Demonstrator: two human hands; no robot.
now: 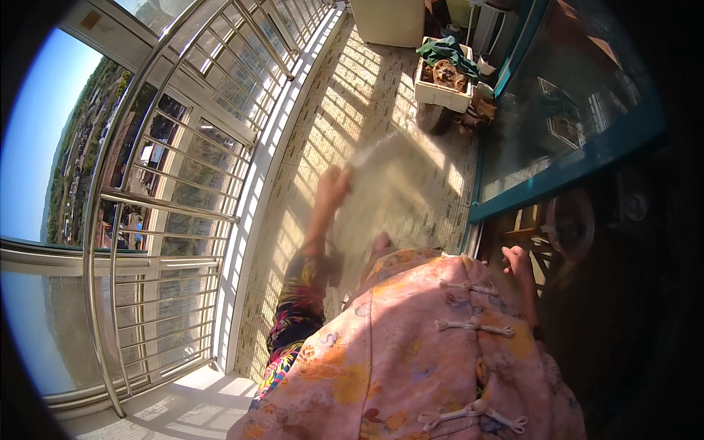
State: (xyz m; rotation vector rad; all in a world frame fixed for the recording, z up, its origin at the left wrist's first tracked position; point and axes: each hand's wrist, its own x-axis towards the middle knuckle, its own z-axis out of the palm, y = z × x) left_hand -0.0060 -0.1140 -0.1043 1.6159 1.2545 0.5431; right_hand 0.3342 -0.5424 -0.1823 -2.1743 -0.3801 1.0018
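Raised over the tiled floor (290,213), my left hand (334,187) is closed like a fist. From it spreads a pale, see-through sheet (400,172), smeared by motion; whether it is plastic film or thin cloth I cannot make out. Colourful patterned fabric covers my left upper arm. My right hand (517,260) is at the right of my pink floral clothing (411,330), near the doorway. Its fingers are loosely bent and a little apart, with nothing visible in them. A bare toe (381,240) shows beyond the clothing's hem.
Metal railings (180,202) and windows line the left side. A teal-framed glass door (565,158) stands at the right. Toward the far end are a white box (444,95) with a dark green cloth (447,55), several pots, and a pale cabinet (389,22).
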